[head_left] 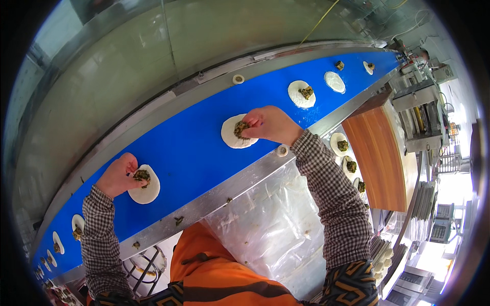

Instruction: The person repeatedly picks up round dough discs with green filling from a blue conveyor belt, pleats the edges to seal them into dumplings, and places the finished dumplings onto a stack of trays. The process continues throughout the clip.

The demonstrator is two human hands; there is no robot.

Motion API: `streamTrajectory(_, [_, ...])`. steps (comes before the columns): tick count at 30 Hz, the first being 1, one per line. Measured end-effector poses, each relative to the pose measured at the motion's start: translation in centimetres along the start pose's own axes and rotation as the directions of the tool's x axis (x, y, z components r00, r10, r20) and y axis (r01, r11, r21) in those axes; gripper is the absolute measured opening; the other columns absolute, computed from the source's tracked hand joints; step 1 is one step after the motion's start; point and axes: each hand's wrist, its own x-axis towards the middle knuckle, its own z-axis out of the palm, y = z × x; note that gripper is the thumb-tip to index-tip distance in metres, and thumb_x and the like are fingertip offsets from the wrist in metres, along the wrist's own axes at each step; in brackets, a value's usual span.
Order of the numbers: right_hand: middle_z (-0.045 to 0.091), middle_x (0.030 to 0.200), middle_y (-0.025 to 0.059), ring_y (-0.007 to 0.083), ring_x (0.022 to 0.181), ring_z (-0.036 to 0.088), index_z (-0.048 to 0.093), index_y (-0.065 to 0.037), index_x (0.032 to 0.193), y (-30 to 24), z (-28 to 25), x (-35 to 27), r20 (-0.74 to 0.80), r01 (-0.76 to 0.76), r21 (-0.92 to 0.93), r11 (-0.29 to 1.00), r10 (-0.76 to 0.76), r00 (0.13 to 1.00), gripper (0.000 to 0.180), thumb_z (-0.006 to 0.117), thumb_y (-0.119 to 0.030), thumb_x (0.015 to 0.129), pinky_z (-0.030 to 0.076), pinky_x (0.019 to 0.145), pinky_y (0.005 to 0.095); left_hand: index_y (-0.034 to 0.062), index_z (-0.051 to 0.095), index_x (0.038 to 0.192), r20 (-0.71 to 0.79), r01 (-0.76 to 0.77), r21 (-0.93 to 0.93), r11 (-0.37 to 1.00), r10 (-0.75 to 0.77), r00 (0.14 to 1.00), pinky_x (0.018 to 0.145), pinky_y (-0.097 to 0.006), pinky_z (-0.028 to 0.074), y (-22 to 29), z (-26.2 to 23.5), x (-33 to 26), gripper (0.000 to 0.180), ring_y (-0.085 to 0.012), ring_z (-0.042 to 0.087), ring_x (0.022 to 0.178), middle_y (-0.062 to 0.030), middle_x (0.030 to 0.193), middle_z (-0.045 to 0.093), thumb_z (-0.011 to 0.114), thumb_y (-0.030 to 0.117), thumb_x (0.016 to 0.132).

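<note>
Dough rounds on the blue conveyor belt [194, 148], two being worked at once. Right hand [271, 124] sits over the middle round [236, 132], fingertips pinched on its green filling [240, 129], pressing it onto the wrapper centre. Left hand [118, 174] rests at the left round [145, 184], fingers curled and pinching the filling lump [142, 175] near its far edge.

Judgement: keep each lump centred and flattened lightly, no smear to the rim, don't drag the soft wrapper on the belt.

Further right along the belt: a filled round [301, 94], a plain round [335, 81], and small ones near the far end. More filled rounds [76, 224] at the left end. Wooden board [380, 158] on the right with filled wrappers [341, 145] beside it. Clear plastic sheet [270, 219] near the body, below the steel belt rail [224, 196]. Filling crumbs [178, 220] on the rail. Steel machinery at far right. Nothing blocks either hand; the rail edge is close under both wrists.
</note>
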Motion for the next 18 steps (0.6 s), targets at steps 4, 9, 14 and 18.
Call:
streamTrajectory(4, [0.067,0.103,0.0157,0.0280,0.093,0.064,0.066,-0.005,0.111,-2.4,2.4,1.9,-0.095,-0.026,-0.406,0.913,-0.014,0.995,0.060,0.072,-0.052,0.075,0.050,0.079,0.0394,0.0045,0.058,0.085,0.084,0.143,-0.010,0.990,-0.142,0.986,0.072,-0.033,0.046,-2.1,-1.3,-1.8,0.041,-0.0215,0.055,0.084,-0.0081,0.089,0.055,0.086,0.023,0.062])
streamTrajectory(9, [0.069,0.083,0.0176,0.0321,0.075,0.065,0.072,0.000,0.086,-4.3,4.3,5.2,0.179,-0.090,-0.351,0.932,0.161,0.971,0.069,0.070,-0.066,0.066,0.052,0.065,0.0415,0.0060,0.049,0.080,0.002,-0.234,0.336,0.912,0.248,0.969,0.067,-0.038,0.041,-5.0,-1.2,-4.9,0.039,-0.0268,0.047,0.074,-0.0089,0.081,0.047,0.082,0.014,0.060])
streamTrajectory(14, [0.068,0.083,0.0164,0.0296,0.072,0.065,0.069,0.000,0.092,-9.8,10.1,4.2,0.064,0.151,-0.382,0.912,-0.137,0.989,0.054,0.076,-0.048,0.068,0.051,0.061,0.0428,0.0061,0.039,0.084,-0.155,-0.205,0.490,0.847,0.317,0.936,0.061,-0.040,0.039,-6.4,1.1,-9.9,0.042,-0.0295,0.041,0.068,-0.0111,0.078,0.040,0.076,0.003,0.063])
streamTrajectory(18, [0.067,0.096,0.0162,0.0265,0.084,0.066,0.057,-0.004,0.121,-13.6,14.8,-1.6,-0.280,0.202,0.070,0.977,-0.175,0.944,0.059,0.080,-0.023,0.070,0.054,0.069,0.0381,0.0060,0.040,0.091,-0.258,-0.140,0.230,0.963,0.200,0.945,0.069,-0.032,0.046,-5.7,1.6,-14.1,0.040,-0.0201,0.052,0.081,-0.0085,0.089,0.047,0.072,-0.004,0.070])
